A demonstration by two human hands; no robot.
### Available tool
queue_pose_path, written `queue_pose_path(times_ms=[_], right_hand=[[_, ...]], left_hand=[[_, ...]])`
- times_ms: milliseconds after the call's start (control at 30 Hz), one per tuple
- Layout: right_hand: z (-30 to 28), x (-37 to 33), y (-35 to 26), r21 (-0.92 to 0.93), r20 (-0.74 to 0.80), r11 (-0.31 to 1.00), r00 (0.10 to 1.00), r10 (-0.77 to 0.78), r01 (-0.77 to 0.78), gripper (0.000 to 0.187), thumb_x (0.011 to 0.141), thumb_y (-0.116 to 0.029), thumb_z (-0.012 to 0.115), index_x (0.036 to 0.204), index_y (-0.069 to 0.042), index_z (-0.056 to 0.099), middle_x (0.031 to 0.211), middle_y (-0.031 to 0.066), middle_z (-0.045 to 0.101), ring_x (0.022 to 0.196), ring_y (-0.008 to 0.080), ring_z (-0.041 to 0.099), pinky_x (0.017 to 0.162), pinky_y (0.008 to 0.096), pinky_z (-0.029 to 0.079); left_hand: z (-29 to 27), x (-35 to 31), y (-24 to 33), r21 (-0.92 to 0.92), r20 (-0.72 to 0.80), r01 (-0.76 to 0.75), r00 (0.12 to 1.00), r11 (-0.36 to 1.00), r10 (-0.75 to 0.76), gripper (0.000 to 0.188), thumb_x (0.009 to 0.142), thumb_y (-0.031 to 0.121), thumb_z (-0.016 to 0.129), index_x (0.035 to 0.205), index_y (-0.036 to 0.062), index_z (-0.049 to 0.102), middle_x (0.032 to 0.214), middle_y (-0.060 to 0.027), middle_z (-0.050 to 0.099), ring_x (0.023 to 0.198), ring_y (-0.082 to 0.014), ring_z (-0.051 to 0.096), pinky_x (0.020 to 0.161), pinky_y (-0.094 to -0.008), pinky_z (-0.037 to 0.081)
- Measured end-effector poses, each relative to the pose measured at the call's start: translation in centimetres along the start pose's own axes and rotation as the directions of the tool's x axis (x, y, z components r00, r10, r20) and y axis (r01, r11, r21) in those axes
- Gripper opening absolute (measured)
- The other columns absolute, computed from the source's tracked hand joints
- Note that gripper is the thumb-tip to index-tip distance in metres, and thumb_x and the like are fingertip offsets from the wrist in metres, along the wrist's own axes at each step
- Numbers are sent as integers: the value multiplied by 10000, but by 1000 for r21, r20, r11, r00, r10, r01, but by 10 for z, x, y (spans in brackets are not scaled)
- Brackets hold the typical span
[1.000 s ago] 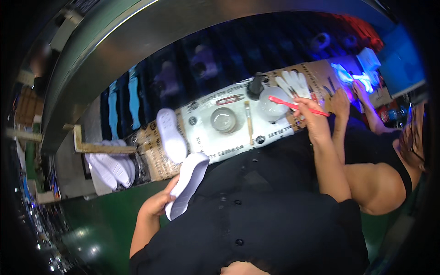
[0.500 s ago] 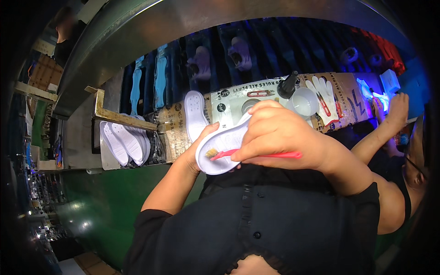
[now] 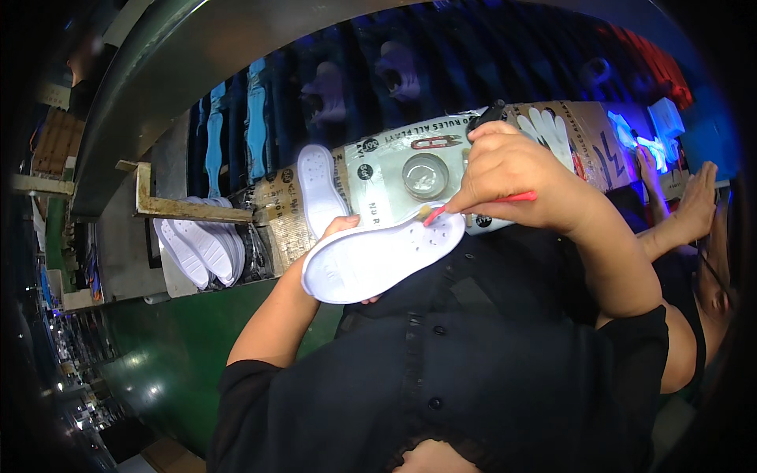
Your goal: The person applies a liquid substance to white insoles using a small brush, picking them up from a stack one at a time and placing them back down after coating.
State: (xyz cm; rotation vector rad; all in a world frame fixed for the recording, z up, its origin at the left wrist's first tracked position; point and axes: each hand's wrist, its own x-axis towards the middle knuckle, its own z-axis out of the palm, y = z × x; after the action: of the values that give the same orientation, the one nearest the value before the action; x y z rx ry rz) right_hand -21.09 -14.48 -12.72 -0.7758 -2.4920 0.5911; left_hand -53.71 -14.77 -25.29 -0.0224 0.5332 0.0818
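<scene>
My left hand (image 3: 337, 228) holds a pale white shoe sole (image 3: 363, 264) by its left end, tilted in front of my body. Between the closed fingers of my right hand (image 3: 509, 173) is a small brush with a red-pink handle (image 3: 516, 196). Its short, light bristles touch the sole's upper rim near the end dotted with small holes. Just beyond the brush stands a round clear jar (image 3: 426, 176). A second sole (image 3: 319, 189) lies on the cardboard-covered bench, beyond my left hand. Red thread snips (image 3: 435, 143) lie behind the jar.
Several soles (image 3: 201, 244) stand stacked at the left beside a worn metal bracket (image 3: 189, 207). A dark bottle (image 3: 481, 121) and a white glove (image 3: 548, 130) are past my right hand. Shoe uppers (image 3: 325, 91) sit on the dark conveyor. Another person's hand (image 3: 695, 203) is at far right.
The brush has gone from inside the sole's left end to the rim at its holed right end. My right hand has moved up and right, uncovering the jar and more of the sole.
</scene>
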Motion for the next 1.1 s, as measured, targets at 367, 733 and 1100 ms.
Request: queue_pose_path(times_ms=[367, 733, 1100], right_hand=[[31, -49, -10, 43, -254, 969, 936, 244, -241, 92, 749, -92, 696, 838, -68, 696, 729, 78, 621, 748, 265, 576, 822, 386, 449], [77, -25, -51, 225, -346, 969, 921, 181, -106, 80, 762, -98, 708, 839, -104, 688, 717, 26, 636, 700, 216, 583, 785, 340, 427], [43, -121, -37, 567, -762, 800, 244, 599, -195, 177, 987, -111, 479, 1046, 18, 585, 861, 97, 653, 800, 137, 618, 738, 260, 483]], left_hand=[[31, -1, -6, 227, 41, -333, 942, 915, 333, 914, 705, 510, 622, 1420, -3, 374, 1275, -280, 530, 977, -410, 640, 798, -543, 545], [46, -3, 7, 411, 138, -655, 733, 634, 666, 882, 736, 476, 545, 1453, 27, 295, 1179, -240, 584, 920, -373, 661, 799, -458, 568], [74, 2, 33, 250, 94, -761, 634, 598, 767, 801, 853, 487, 491, 1437, -9, 258, 1346, -305, 416, 1151, -446, 524, 943, -551, 486]])
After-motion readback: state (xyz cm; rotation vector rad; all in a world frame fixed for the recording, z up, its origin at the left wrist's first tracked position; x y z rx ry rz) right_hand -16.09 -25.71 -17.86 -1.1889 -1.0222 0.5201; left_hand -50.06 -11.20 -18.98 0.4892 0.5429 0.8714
